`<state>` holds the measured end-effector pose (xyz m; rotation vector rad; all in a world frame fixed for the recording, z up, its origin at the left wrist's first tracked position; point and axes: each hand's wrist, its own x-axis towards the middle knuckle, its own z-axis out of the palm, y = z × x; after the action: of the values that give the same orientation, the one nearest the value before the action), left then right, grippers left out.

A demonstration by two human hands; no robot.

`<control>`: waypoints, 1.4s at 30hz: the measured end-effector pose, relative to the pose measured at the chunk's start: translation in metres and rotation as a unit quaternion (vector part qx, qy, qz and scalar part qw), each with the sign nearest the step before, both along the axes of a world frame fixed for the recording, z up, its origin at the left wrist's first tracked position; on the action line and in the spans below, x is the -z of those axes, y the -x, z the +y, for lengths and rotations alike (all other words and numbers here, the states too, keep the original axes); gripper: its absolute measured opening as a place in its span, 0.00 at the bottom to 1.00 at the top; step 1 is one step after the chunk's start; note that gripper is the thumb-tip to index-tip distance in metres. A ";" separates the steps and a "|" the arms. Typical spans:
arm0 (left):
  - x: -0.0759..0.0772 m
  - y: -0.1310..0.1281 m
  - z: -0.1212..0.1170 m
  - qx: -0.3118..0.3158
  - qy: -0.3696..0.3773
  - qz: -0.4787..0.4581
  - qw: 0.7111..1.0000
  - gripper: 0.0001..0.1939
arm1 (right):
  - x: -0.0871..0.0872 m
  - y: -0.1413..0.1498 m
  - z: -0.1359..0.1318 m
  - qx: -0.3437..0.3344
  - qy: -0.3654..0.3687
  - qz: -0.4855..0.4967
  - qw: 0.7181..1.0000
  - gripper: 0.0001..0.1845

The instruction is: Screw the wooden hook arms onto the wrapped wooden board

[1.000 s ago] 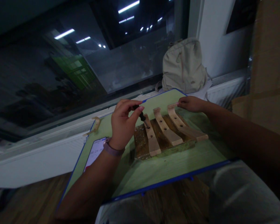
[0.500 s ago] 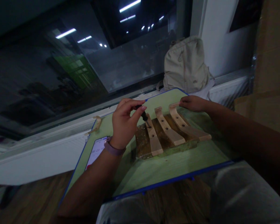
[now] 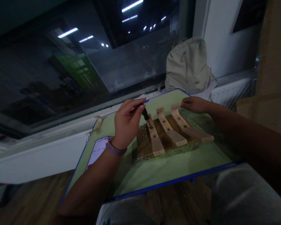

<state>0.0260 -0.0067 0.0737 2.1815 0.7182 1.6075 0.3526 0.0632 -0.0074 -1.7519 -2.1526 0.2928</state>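
Note:
My left hand (image 3: 126, 125) is closed around the black handle of a screwdriver (image 3: 145, 114). Its shaft slants down to the upper hole of the left wooden hook (image 3: 157, 145). That hook lies on a dark brown wooden board (image 3: 144, 142), beside a middle wooden hook (image 3: 174, 135) and a right wooden hook (image 3: 196, 132). Each hook has two holes and a curled upper end. At the curled end of the right hook, the fingers of my right hand (image 3: 194, 104) are closed in a pinch.
The board lies on a green table (image 3: 150, 178) with a blue edge. A phone (image 3: 98, 150) and a loose curved wooden piece (image 3: 98, 123) are at the left. Behind the table stand a beige backpack (image 3: 187, 67), a radiator (image 3: 231, 89) and a window (image 3: 128, 68).
The view has shifted slightly. The screwdriver stays at the left hook's upper hole in my left hand, and my right hand keeps its place on the right hook.

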 end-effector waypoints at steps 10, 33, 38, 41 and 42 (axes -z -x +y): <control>-0.001 0.000 0.000 -0.026 -0.023 0.007 0.999 0.09 | -0.002 0.003 -0.002 -0.001 0.002 -0.008 1.000 0.19; -0.006 -0.001 -0.006 0.010 0.001 0.033 0.999 0.10 | -0.002 0.002 -0.003 0.001 0.003 0.009 1.000 0.20; -0.003 0.000 -0.004 0.013 0.019 0.008 1.000 0.11 | -0.001 0.002 -0.003 0.002 -0.002 0.010 1.000 0.20; 0.000 -0.003 -0.005 0.045 0.056 -0.013 0.997 0.12 | 0.000 0.001 -0.001 0.002 -0.001 0.009 1.000 0.21; 0.000 -0.003 -0.006 0.039 0.047 -0.009 0.998 0.11 | 0.001 0.001 -0.001 0.001 0.000 0.010 1.000 0.21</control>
<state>0.0294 -0.0124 0.0739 2.0994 0.6808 1.5208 0.3521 0.0621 -0.0079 -1.7441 -2.1359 0.3099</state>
